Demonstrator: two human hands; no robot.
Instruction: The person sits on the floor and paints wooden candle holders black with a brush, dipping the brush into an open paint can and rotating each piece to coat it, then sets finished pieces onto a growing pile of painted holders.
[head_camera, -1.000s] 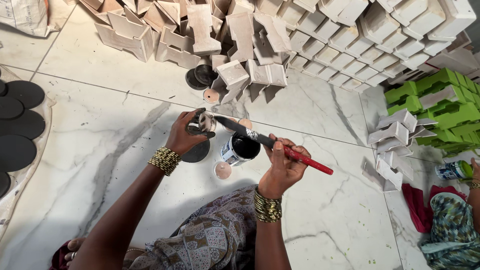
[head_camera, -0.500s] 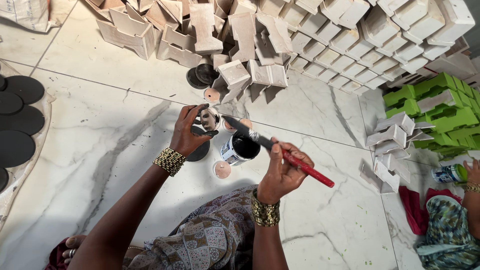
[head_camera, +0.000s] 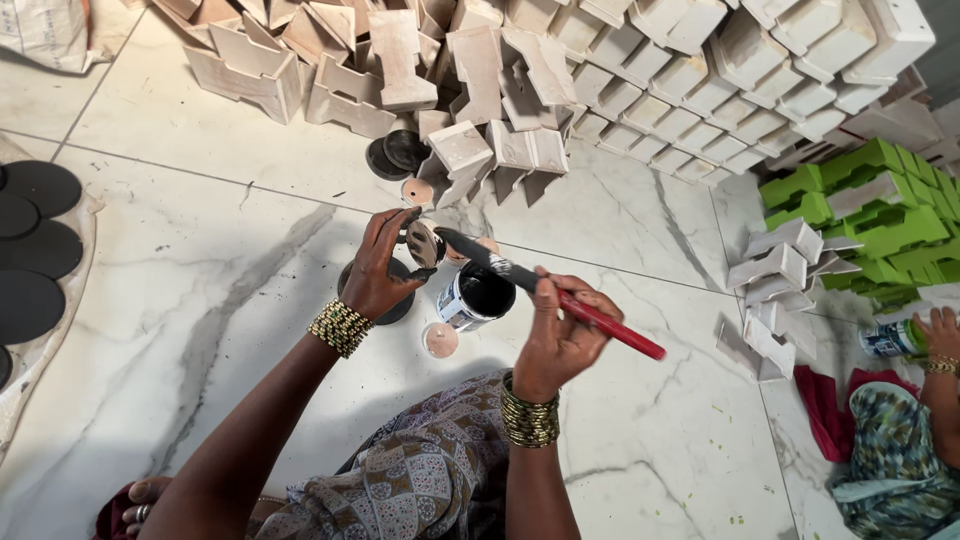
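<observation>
White marble floor (head_camera: 200, 300) with grey veins spreads under the work, and a heap of unpainted pale wooden pieces (head_camera: 480, 60) lies beyond the fingertips. Black-painted round discs (head_camera: 30, 250) sit well off to the left, green-painted blocks (head_camera: 870, 200) well off to the right.

The left hand (head_camera: 380, 270) is closed on a small round disc (head_camera: 425, 243), pinched by its edge between thumb and fingertips and tilted up toward the brush. The right hand (head_camera: 565, 335) is closed around the red handle of a paintbrush (head_camera: 550, 290), whose dark bristle tip reaches across to touch or nearly touch the disc just off the left fingertips. An open tin of black paint (head_camera: 480, 295) stands between the two hands, just below the disc, and a small pale disc (head_camera: 440, 340) lies on the floor beside it.

By the look of it, the step in hand is coating the disc black. The next move would seem to call for turning the disc in the fingertips so that the brush reaches bare parts without fouling the thumb.

At the right edge another person's hand (head_camera: 940, 335) rests by a small can (head_camera: 890, 340).
</observation>
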